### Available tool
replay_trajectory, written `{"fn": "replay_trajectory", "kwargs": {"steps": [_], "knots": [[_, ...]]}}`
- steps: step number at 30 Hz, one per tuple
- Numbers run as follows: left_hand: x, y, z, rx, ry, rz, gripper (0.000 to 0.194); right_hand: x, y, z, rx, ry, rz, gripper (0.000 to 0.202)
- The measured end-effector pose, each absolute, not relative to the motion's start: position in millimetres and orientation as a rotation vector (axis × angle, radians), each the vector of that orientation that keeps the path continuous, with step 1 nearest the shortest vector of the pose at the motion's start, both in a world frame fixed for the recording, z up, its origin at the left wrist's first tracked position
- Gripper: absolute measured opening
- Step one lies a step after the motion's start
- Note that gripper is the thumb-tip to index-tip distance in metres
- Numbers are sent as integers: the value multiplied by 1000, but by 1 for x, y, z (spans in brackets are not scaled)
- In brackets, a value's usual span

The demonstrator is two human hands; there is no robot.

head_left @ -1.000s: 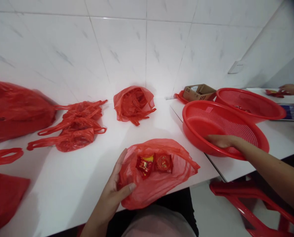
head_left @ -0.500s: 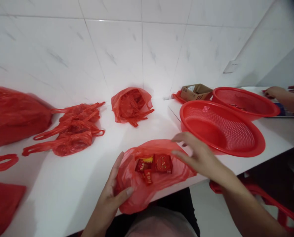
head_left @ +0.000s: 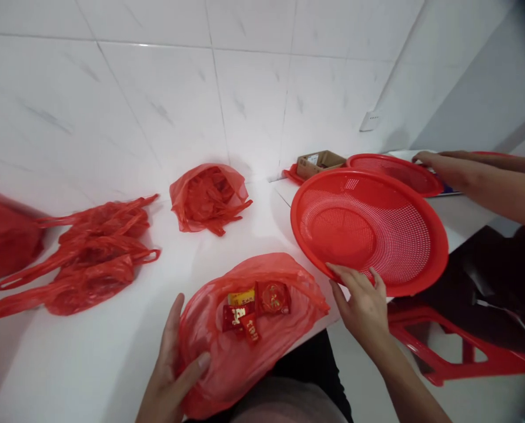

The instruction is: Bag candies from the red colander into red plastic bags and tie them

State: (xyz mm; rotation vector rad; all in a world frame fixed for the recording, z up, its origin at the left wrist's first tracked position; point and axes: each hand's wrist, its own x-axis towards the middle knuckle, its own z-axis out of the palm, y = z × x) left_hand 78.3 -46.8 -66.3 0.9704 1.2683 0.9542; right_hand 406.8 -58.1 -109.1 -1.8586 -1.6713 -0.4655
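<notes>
An open red plastic bag [head_left: 227, 376] lies at the front edge of the white table, with several small wrapped packets [head_left: 248, 308] in red and yellow inside it. My left hand [head_left: 174, 361] rests against the bag's left side, thumb and fingers spread. At the near rim of a large red basket [head_left: 341, 229], my right hand [head_left: 361, 299] has its fingers over the edge, gripping it. The basket is tilted towards me, and its inside shows no contents.
Tied red bags [head_left: 99, 252] lie at the left beside a bigger red bag [head_left: 6, 238]. A bundle of red bags [head_left: 209, 197] sits near the wall. Behind the basket are a cardboard box [head_left: 319, 163], a second basket [head_left: 394, 167] and another person's hands [head_left: 442, 167]. A red stool [head_left: 478, 364] stands below.
My right hand has moved from the bag to the large basket's rim, and the basket now tilts towards me. The view has turned to the right. My left hand stays by the bag.
</notes>
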Motion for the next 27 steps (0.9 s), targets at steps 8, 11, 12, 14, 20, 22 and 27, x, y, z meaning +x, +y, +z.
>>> {"fn": "replay_trajectory", "kwargs": {"steps": [8, 11, 12, 14, 20, 22, 27], "knots": [[75, -59, -68, 889, 1306, 981, 81, 410, -20, -78, -1546, -1447, -157, 20], [72, -69, -76, 845, 1409, 1037, 78, 390, -34, -70, -1491, -1560, 142, 36], [70, -73, -78, 841, 1440, 1055, 73, 386, -41, -69, -1526, -1641, 239, 47], [69, -81, -83, 853, 1456, 1065, 58, 385, -55, -70, -1632, -1773, 395, 66], [66, -85, -80, 953, 1431, 997, 31, 398, -69, -76, -1722, -1764, 687, 50], [63, -79, -76, 950, 1426, 1027, 31, 393, -62, -72, -1639, -1586, 672, 35], [34, -58, -69, 991, 1523, 1286, 37, 375, -34, -47, -1293, -1184, 641, 23]]}}
